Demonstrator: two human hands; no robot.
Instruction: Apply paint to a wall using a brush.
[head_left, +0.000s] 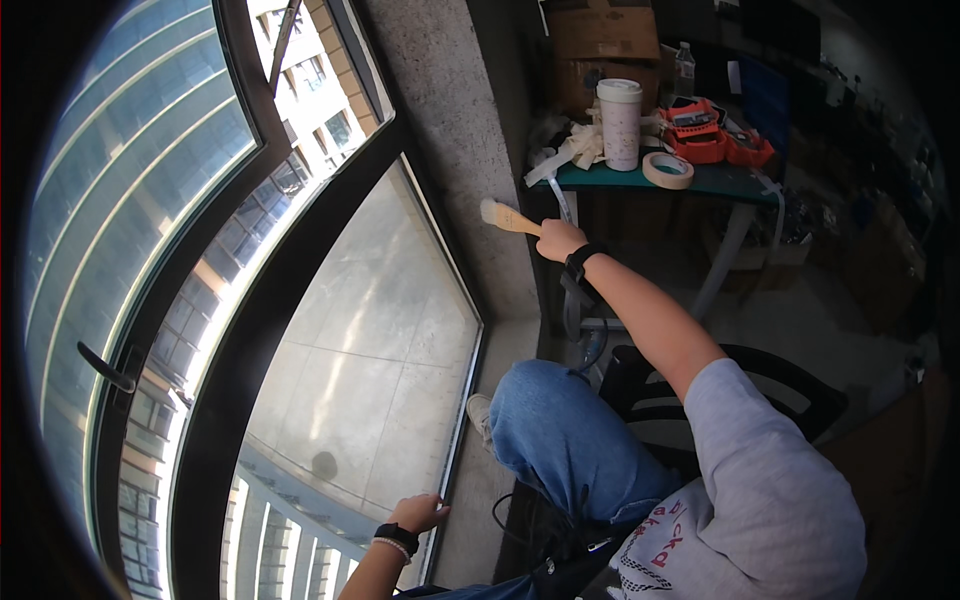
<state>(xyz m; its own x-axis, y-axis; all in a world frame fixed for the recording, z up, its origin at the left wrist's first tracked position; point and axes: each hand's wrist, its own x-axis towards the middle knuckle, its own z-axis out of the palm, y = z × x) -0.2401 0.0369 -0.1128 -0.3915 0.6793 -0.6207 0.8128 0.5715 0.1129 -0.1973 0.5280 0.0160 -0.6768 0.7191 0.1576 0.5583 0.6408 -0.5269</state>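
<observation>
My right hand (561, 240) is closed around the handle of a flat wooden brush (508, 217) with pale bristles. The bristle end points left, close to the rough concrete wall (465, 142) beside the window; whether it touches the wall I cannot tell. Low in the view, my left hand (418, 514) is beside the lower edge of the large window pane (360, 337). Its fingers look curled, and no object shows in it. Both wrists wear black bands, the left one also a beaded bracelet.
A green-topped table (592, 177) at upper right bears a lidded white cup (620, 124), a roll of masking tape (667, 171), orange trays (694, 142) and a plastic bottle (684, 69). Cardboard boxes (600, 34) stand behind. An open window sash (244, 161) with a handle is at left; a black chair (787, 375) is at right.
</observation>
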